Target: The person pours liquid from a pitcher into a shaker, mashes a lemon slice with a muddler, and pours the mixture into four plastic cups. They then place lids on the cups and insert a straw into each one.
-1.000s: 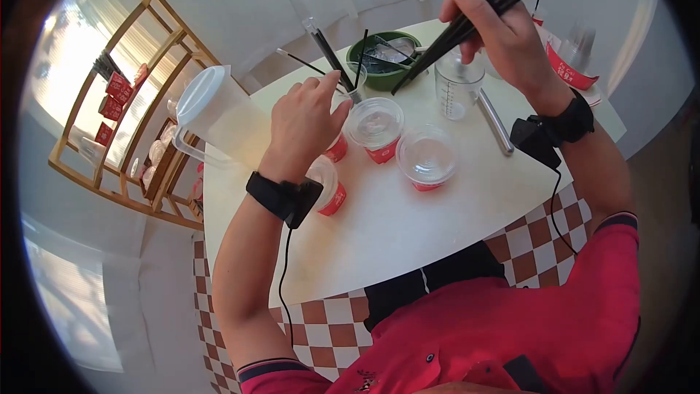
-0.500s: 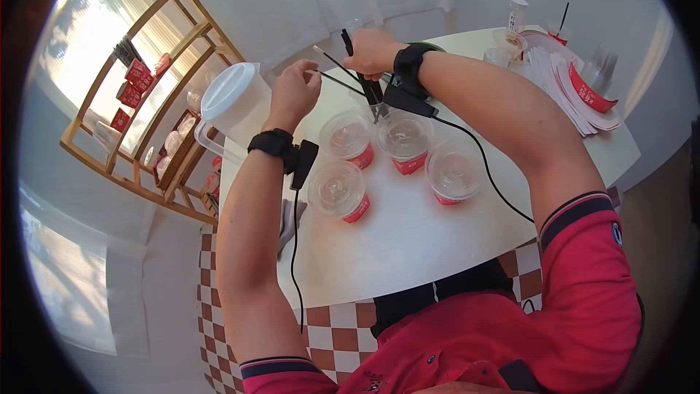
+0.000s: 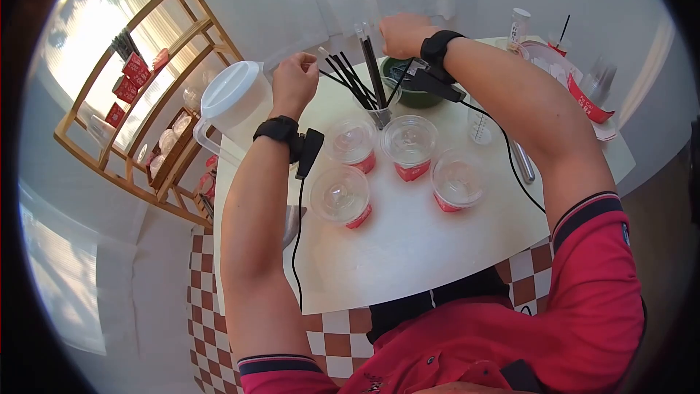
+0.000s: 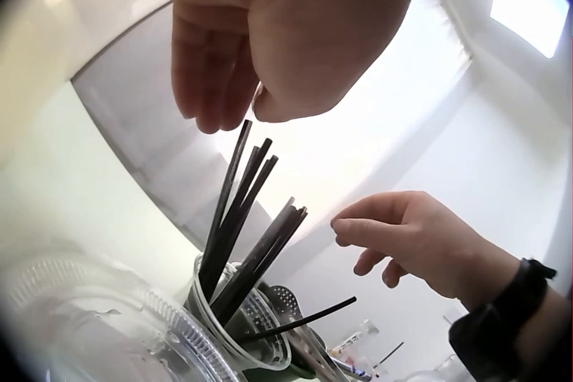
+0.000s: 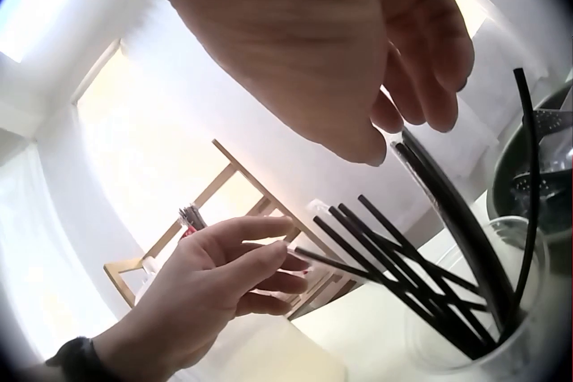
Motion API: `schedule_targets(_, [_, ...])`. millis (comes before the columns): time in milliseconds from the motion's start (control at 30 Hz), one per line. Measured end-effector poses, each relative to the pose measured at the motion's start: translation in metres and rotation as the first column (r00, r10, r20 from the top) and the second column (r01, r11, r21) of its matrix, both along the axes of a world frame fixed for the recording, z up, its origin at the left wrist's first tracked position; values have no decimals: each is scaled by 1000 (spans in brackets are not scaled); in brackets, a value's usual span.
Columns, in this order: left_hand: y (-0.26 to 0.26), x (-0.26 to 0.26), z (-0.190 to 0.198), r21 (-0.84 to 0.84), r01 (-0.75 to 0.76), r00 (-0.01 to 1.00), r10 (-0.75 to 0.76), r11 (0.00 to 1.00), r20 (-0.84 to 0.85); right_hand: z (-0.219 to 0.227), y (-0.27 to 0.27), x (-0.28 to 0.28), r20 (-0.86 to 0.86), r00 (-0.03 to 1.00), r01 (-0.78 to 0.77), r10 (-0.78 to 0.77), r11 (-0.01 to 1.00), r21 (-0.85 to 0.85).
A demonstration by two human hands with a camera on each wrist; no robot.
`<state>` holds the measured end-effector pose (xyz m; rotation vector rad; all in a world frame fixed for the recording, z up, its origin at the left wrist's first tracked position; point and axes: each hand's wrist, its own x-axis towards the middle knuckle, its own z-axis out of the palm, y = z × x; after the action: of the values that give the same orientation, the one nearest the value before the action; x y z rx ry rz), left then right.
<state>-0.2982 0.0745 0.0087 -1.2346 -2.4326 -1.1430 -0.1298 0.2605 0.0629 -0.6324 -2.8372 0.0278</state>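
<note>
Several black straws (image 3: 350, 84) stand fanned out in a clear plastic cup (image 5: 430, 337) near the back of the table. My right hand (image 3: 405, 35) is above them, its fingers loosely bent and holding nothing. In the left wrist view a gap shows between that hand (image 4: 421, 243) and the straws. On the other side my left hand (image 3: 295, 84) hovers with relaxed fingers, its fingertips right at the end of one leaning straw. In front of the straw cup stand several lidded clear cups (image 3: 341, 193) with red bands.
A lidded pitcher (image 3: 237, 95) stands on the left. Behind my right wrist are a green bowl (image 3: 426, 98) with utensils, a measuring cup (image 3: 479, 130) and a metal rod (image 3: 523, 162). Red paper sleeves (image 3: 587, 100) lie far right. A wooden shelf (image 3: 182, 0) stands beyond the table's left side.
My right hand has carried the bundle of black straws left into the cup, let go, and lifted slightly back to the right. My left hand has moved a little away from the cup.
</note>
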Motion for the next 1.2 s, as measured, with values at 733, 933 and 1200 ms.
schedule_targets(733, [25,21,10,575,-56,590,-437,816,678,-10,-22,-49,-144,984,-170,103,784,-598])
schedule_targets(933, [27,20,-1,421,85,534,-398,903,746,-45,-12,-65,-271,960,-180,63,883,-433])
schedule_targets(1200, [40,24,-11,121,281,685,-287,952,670,-39,3,-51,-184,982,-84,43,971,-223])
